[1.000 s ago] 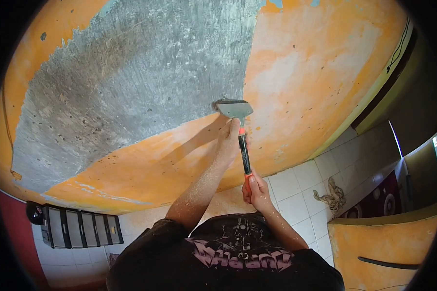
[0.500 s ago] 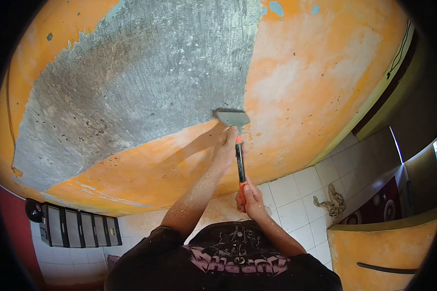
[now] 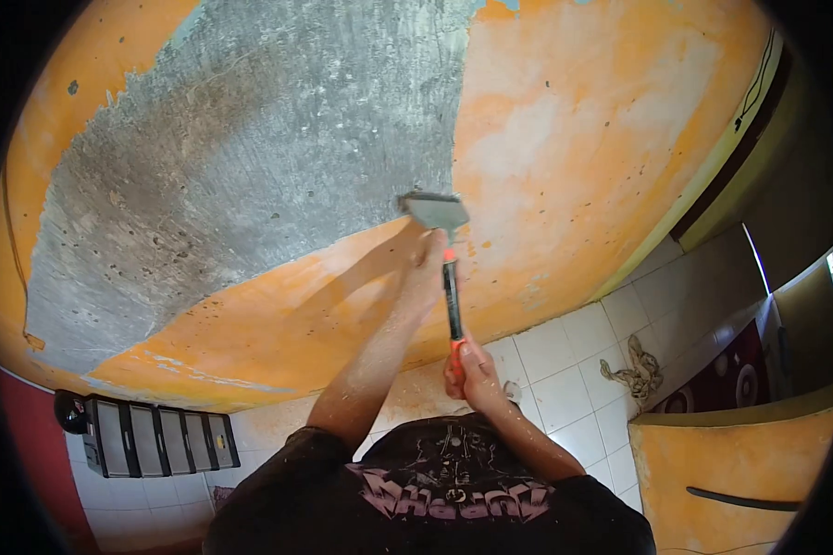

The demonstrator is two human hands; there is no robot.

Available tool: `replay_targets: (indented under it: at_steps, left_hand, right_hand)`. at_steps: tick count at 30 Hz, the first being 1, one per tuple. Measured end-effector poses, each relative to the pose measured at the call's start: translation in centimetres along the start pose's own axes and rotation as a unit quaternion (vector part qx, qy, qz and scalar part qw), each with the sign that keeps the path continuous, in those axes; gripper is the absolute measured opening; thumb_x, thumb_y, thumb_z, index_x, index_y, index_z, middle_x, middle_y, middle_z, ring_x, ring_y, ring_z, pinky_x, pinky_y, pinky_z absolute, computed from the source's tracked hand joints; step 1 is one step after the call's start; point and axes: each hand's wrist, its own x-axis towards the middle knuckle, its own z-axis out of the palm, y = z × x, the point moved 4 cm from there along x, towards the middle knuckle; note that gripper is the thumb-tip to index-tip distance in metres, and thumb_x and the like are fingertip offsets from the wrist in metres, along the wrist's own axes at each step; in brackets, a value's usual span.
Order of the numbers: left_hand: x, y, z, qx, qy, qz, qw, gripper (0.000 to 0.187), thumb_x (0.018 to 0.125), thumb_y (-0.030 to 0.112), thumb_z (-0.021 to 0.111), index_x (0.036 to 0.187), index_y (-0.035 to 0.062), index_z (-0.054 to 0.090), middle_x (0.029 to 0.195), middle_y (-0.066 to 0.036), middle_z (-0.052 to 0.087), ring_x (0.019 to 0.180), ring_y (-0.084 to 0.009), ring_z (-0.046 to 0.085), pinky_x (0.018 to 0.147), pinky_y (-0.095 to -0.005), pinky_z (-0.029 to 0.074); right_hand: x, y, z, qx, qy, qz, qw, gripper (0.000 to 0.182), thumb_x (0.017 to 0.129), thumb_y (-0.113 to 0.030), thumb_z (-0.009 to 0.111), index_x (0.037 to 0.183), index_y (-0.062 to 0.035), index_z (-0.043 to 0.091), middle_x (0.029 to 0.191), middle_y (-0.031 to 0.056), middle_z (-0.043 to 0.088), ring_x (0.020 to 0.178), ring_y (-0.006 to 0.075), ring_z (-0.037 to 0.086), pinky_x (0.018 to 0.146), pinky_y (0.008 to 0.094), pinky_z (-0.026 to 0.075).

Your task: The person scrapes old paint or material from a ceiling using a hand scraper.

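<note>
A long-handled scraper (image 3: 453,301) with a wide metal blade and a black-and-orange handle meets the wall. Its blade lies at the lower right corner of a bare grey patch (image 3: 278,157), where orange paint (image 3: 555,176) begins. My left hand (image 3: 424,264), slightly blurred, is closed around the upper shaft just below the blade; some of its fingers are hidden. Lower down, my right hand (image 3: 475,375) wraps round the orange end of the handle. Pale flakes dot my left forearm.
On the left of the tiled floor (image 3: 551,351) stands a grey-and-black drawer unit (image 3: 162,437). A crumpled cloth (image 3: 634,370) lies to the right. A low orange partition (image 3: 740,453) rises at lower right, and a thin cable (image 3: 11,231) runs down the wall at left.
The view has shifted slightly. The scraper blade is tilted a little differently and stays near the same corner of the grey patch. Both hands keep their hold on the scraper.
</note>
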Motion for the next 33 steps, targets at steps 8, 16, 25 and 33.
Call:
replay_targets:
  at_steps: [8, 16, 25, 33]
  left_hand:
    - [1.3, -0.1, 1.0, 0.039, -0.021, -0.015, 0.999, 0.042, 0.107, 0.047, 0.041, 0.092, 0.0079, 0.050, 0.063, -0.005, 0.056, 0.055, -0.0167, 0.057, 0.053, -0.0332, 0.049]
    - [2.1, 0.1, 2.4, 0.050, -0.045, -0.008, 0.998, 0.041, 0.108, 0.045, 0.040, 0.098, 0.0069, 0.054, 0.065, -0.004, 0.054, 0.056, -0.0169, 0.056, 0.055, -0.0319, 0.048]
    - [2.2, -0.3, 3.0, 0.062, -0.061, -0.027, 0.996, 0.043, 0.108, 0.043, 0.039, 0.110, 0.0042, 0.058, 0.070, -0.006, 0.058, 0.056, -0.0155, 0.057, 0.055, -0.0329, 0.050]
    - [2.3, -0.1, 2.1, 0.051, -0.052, -0.021, 0.997, 0.047, 0.107, 0.045, 0.043, 0.118, 0.0013, 0.058, 0.068, -0.005, 0.058, 0.056, -0.0153, 0.057, 0.055, -0.0301, 0.050]
  right_hand:
    - [0.2, -1.1, -0.4, 0.018, -0.009, -0.022, 1.000, 0.055, 0.109, -0.038, 0.037, 0.159, -0.0184, 0.023, 0.064, 0.0033, 0.047, 0.047, 0.0113, 0.045, 0.044, 0.0257, 0.040]
    - [0.2, -1.9, -1.3, 0.044, 0.018, -0.035, 0.998, 0.055, 0.109, -0.040, 0.039, 0.157, -0.0173, 0.027, 0.065, 0.0033, 0.047, 0.048, 0.0113, 0.044, 0.043, 0.0250, 0.039]
    - [0.9, -1.0, -2.7, 0.072, 0.019, -0.026, 0.997, 0.052, 0.109, -0.042, 0.038, 0.155, -0.0195, 0.029, 0.065, 0.0044, 0.047, 0.044, 0.0127, 0.042, 0.043, 0.0276, 0.038]
    - [0.6, -1.3, -2.1, 0.024, 0.027, -0.020, 0.999, 0.043, 0.109, -0.043, 0.037, 0.140, -0.0138, 0.041, 0.064, 0.0037, 0.046, 0.044, 0.0132, 0.043, 0.043, 0.0272, 0.039]
